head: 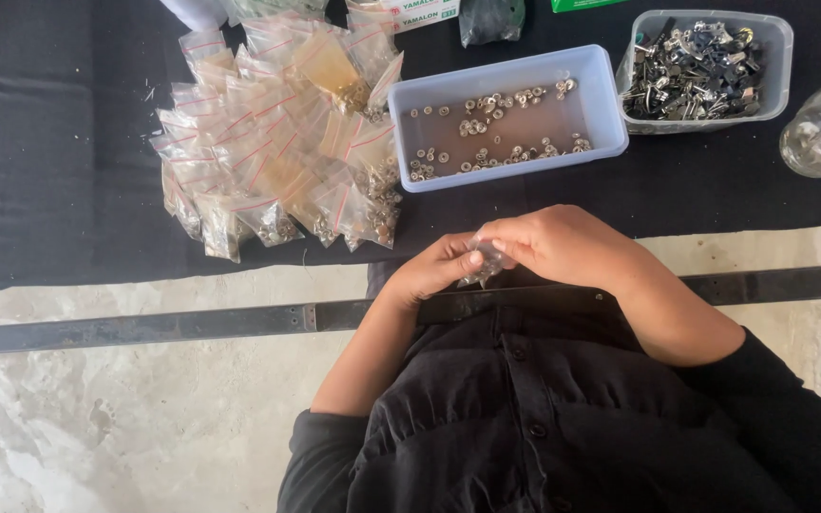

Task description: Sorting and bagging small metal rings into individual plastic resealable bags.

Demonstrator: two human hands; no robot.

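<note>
Head view: both hands meet at the frame's centre over the person's lap, just short of the desk's (68,190) near edge. The left hand (434,273) and right hand (558,245) each pinch a small clear bag (485,266) holding metal pieces, so each grip is closed on it. The bag hangs between the fingertips, at 3 o'clock from the left hand and 9 o'clock from the right, equally near both. Its long axis cannot be told. At 12 o'clock sits a pale tray of rivets (505,119); at 10 o'clock, a heap of filled bags (277,133).

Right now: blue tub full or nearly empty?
Nearly empty: the blue tub holds scattered metal rings, bare floor showing between them.
</note>
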